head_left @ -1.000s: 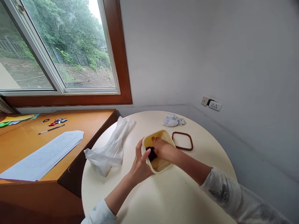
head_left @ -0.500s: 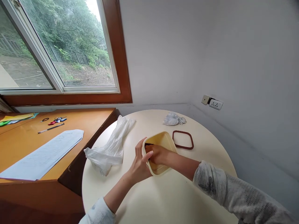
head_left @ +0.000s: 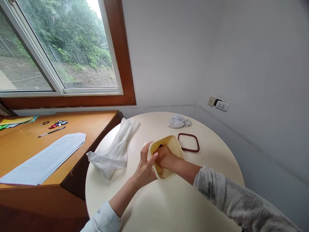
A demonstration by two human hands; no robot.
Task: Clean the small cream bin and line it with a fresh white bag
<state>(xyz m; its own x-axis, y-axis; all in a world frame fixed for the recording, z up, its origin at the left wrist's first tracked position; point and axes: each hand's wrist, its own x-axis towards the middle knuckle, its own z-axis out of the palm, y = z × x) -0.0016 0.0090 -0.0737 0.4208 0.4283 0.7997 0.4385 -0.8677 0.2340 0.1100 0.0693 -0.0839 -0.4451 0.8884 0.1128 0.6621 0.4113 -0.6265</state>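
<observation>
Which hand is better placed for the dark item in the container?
Right, probably. The right hand reaches inside the yellow container, next to the dark item; the left hand holds the container's side from outside.

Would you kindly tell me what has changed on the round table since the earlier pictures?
The right hand has moved farther left inside the pale yellow container and now hides most of the dark item; whether it is gripped cannot be seen. The left hand still holds the container's left side. The brown frame, large white bag and small bag stayed put.
</observation>
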